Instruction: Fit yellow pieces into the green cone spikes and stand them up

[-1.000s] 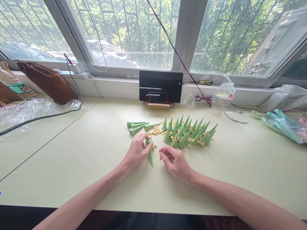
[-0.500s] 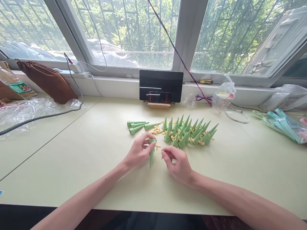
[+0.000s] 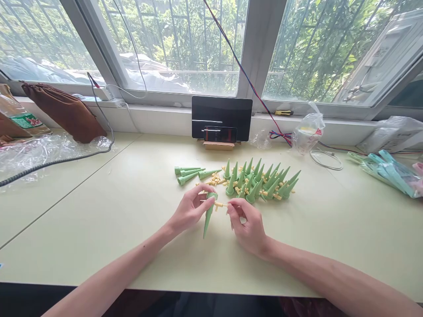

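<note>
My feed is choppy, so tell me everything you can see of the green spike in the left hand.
The green spike is a slim, smooth cone, plastic by its look, wide end up, tip pointing down at the table, slightly tilted. The left hand pinches its wide end. A small yellow fitting sticks out sideways from that end; the right hand pinches the fitting's far tip.

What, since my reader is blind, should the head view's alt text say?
The left hand holds a green cone tip down; the right hand pinches a yellow peg at its wide end. Behind them more cones stand clustered on a table.
</note>
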### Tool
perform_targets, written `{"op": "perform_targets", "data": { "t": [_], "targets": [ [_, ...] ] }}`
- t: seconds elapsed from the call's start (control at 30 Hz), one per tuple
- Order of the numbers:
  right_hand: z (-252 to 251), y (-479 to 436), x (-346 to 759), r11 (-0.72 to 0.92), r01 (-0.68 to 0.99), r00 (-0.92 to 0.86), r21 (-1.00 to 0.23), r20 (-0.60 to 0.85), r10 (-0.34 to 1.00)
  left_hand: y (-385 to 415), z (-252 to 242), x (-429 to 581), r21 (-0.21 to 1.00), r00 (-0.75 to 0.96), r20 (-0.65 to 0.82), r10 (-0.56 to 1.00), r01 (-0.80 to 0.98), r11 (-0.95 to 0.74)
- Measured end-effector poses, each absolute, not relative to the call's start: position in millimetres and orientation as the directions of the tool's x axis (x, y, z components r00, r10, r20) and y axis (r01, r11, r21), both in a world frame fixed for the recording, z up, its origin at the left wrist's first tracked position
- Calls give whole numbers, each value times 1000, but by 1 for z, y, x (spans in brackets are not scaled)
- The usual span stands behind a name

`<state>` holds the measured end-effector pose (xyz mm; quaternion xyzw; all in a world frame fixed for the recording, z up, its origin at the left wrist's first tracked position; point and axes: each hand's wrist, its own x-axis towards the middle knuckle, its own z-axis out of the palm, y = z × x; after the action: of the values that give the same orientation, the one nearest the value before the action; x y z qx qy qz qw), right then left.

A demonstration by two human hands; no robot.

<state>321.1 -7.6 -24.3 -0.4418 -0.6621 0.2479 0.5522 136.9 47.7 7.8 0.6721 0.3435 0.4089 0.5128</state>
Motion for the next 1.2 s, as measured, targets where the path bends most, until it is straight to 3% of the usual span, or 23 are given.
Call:
{"op": "perform_targets", "data": {
  "t": [1.2],
  "targets": [
    [-24, -5, 321, 508, 299, -111, -808, 499, 859, 45, 7, 139, 980, 452, 172, 875, 11, -198]
  ]
}}
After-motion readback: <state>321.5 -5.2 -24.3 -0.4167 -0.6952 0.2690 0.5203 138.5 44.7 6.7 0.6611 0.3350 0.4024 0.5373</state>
